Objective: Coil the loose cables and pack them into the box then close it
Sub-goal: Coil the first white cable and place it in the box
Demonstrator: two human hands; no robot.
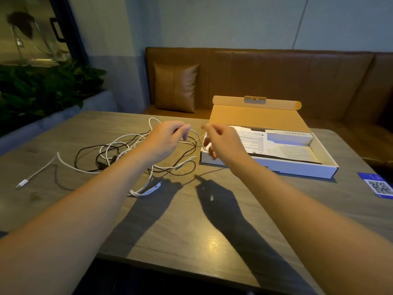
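From the head view, both hands are raised above the wooden surface (191,220) with a length of white cable (196,134) drooping between them. The left hand (168,139) has its fingers curled down around the strand, and the right hand (221,141) pinches the other side of it with thumb and fingertips, so neither hand is wide. Held this way, the strand is lifted clear of the heap, probably to work one cable free before winding it.

The rest of the white cable lies in a loose tangle (119,154) on the surface to the left, crossed through with a dark cable (85,154); which strand lies over which I cannot tell at every crossing. One white plug end (22,184) trails well apart at the far left, and another connector (153,189) rests near the front of the heap.

The box (272,165) sits just to the right of the hands, its lid (255,116) tipped back, with printed papers (253,139) already lying inside. Nothing is coiled yet.

The interlaced dark cable looks like the main hindrance: pulling the white one may drag it along. A blue card with a QR code (378,185) lies near the right edge; a brown bench seat with a cushion (175,88) stands behind.
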